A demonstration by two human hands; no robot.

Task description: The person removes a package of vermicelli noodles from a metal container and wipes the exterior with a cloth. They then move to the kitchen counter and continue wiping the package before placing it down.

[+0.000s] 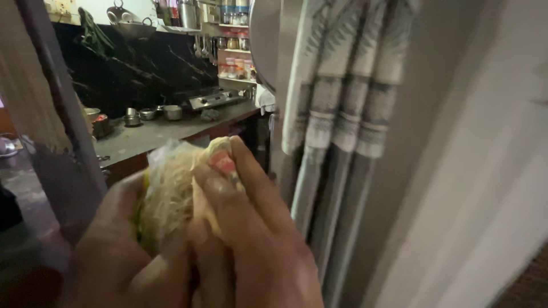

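Both my hands hold a clear plastic packet of thin pale noodles (168,191) close to the camera, low in the view. My left hand (117,251) wraps the packet from the left and below. My right hand (257,239) grips its upper right corner, fingers folded over a yellow and red part of the wrapper. Most of the packet's lower half is hidden behind my fingers.
A grey patterned curtain (337,102) hangs just right of my hands beside a pale door frame (468,171). Beyond lies a dark kitchen counter (154,134) with steel bowls (171,112) and a gas stove (217,98). Shelves with jars (237,65) hang above. A dark post (63,108) stands on the left.
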